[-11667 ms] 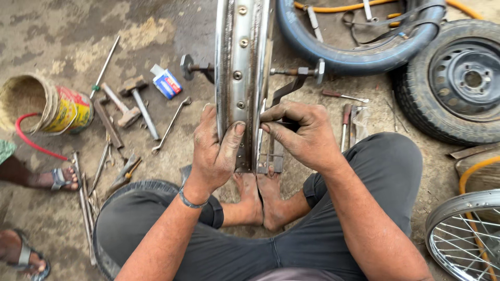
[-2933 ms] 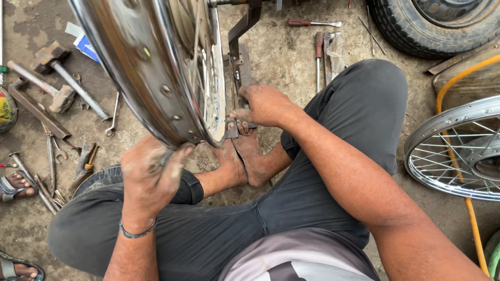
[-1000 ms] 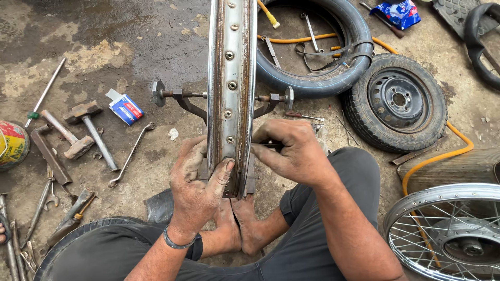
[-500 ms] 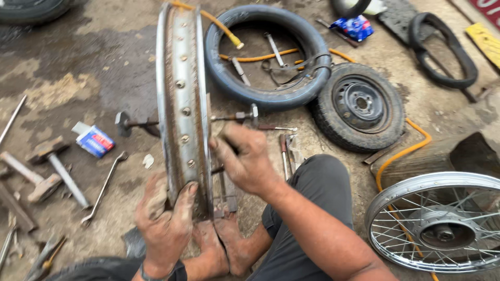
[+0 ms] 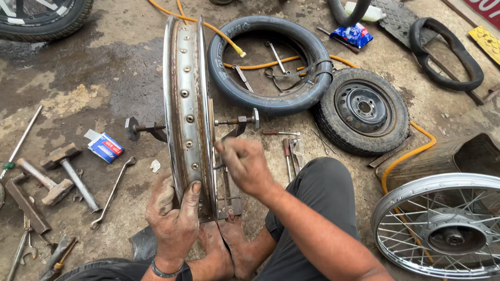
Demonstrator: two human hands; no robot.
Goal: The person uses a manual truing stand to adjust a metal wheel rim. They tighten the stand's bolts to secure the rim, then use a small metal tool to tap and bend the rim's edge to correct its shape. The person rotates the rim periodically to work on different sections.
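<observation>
A rusty steel wheel rim (image 5: 186, 104), judged stiff, heavy and best gripped by its edges, is stood upright on a truing stand (image 5: 229, 156), clasped below by the left hand (image 5: 174, 218), while right hand (image 5: 245, 165) fingers are pinched on something unseen.

Stained concrete floor (image 5: 94, 78) with hammers (image 5: 67, 169), spanner (image 5: 112, 192), tyres (image 5: 271, 65).

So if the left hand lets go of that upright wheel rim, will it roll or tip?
The wheel rim probably stays: its axle sits in a stand. Only the left hand grips it, so it likely spins freely. Bare metal, probably rigid, slightly slick.
</observation>
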